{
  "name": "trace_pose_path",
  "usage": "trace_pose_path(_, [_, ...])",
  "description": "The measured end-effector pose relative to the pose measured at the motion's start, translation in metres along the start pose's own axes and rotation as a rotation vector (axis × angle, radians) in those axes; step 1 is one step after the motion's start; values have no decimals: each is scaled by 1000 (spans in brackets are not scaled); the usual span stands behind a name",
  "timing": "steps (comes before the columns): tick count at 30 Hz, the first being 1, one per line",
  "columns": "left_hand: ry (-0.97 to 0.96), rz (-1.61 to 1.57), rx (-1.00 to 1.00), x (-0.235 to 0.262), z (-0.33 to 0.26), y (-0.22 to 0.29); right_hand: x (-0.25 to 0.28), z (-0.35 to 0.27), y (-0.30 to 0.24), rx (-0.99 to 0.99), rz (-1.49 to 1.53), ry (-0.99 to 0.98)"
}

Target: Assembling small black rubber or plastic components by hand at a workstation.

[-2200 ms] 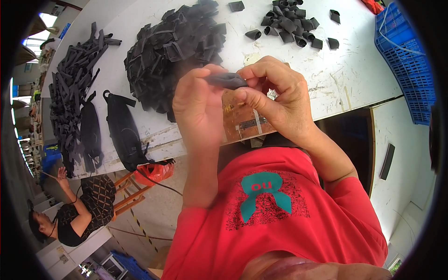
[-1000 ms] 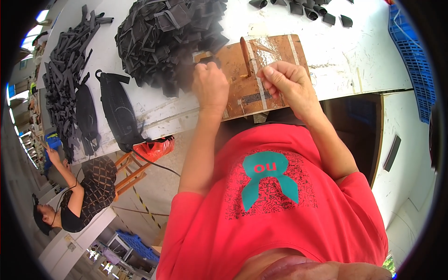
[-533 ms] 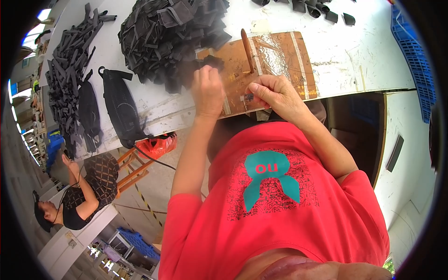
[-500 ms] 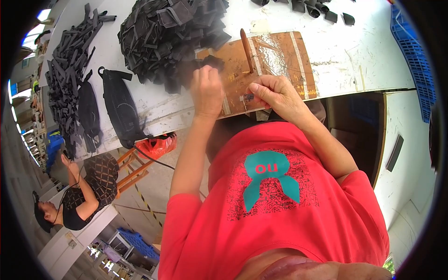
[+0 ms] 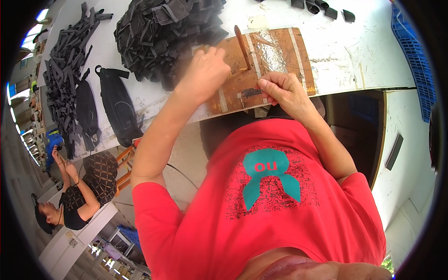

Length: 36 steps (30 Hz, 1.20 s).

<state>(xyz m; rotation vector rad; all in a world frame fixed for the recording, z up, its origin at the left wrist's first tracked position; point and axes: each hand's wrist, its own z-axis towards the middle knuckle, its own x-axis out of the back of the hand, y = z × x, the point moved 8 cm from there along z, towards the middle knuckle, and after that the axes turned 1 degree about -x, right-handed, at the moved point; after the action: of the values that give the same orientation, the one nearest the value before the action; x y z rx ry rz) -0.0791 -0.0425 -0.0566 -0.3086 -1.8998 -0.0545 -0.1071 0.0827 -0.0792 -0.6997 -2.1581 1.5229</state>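
My left hand (image 5: 205,74) stretches over the left end of a brown taped board (image 5: 275,53), fingers apart, beside a big heap of black fabric pieces (image 5: 163,32); I see nothing in it. My right hand (image 5: 285,91) is curled at the board's near edge, fingertips pinched on a small dark strip (image 5: 251,92) lying there. A brown-handled stick (image 5: 242,42) lies on the board between my hands. The board rests on a white worktable (image 5: 354,51).
A black pouch (image 5: 116,105) and a pile of long black strips (image 5: 65,74) lie at the left. Small black pieces (image 5: 322,7) lie at the far edge, a blue crate (image 5: 415,60) at the right. Another person (image 5: 79,196) sits low left by an orange stool (image 5: 126,158).
My hands came down from near my face to the board. The left hand has let go of a black piece and moved right over the board; the right hand has settled at its near edge.
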Motion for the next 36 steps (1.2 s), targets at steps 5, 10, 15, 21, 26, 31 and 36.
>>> trace_pose_path(5, [821, -326, 293, 22, -25, -27, 9, 0, 10, -35, 101, 18])
trace_pose_path(10, [824, -710, 507, -17, -49, -12, 5, 5, 16, -73, 78, -3])
trace_pose_path(15, [713, -435, 535, -20, -39, 13, -8, 9, 6, -1, -37, -29])
trace_pose_path(21, [669, -289, 507, -24, -36, 8, -10, 7, 5, -16, -83, -41])
trace_pose_path(26, [814, -1349, 805, -55, -61, -26, -14, 9, -11, 21, -52, -4])
trace_pose_path(31, [920, -1861, 680, -33, -65, -8, -24, 8, -37, 166, -93, 132])
trace_pose_path(36, [973, -1900, 556, -6, -65, 15, -19, -5, -68, 490, -212, 312])
